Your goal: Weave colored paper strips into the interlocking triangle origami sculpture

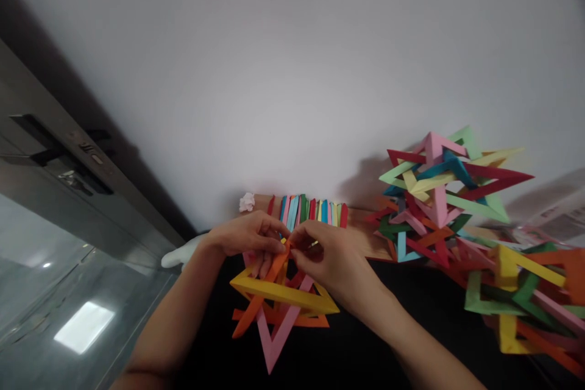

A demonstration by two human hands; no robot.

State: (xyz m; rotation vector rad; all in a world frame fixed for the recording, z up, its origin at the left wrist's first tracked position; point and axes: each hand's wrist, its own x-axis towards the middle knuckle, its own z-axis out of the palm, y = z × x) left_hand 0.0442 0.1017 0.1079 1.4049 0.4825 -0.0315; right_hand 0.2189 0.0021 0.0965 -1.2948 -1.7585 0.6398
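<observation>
1. The left hand [260,241] and right hand [326,256] pinch an orange strip [247,319] on a paper star [286,296], in front of a wooden board [373,242].
2. Its yellow, pink and orange pieces interlock; the orange tip seems unjoined, though fingers hide it.
3. Folded strips [292,212] lie unused; fuller stars [437,181], matte, sharp-creased and spiky, sit rightward.

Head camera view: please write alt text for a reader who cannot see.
Two bare hands hold an orange strip of a folded-paper star. Colourful finished-looking paper stars stand at right; folded strips line up behind, against a pale wall.
</observation>
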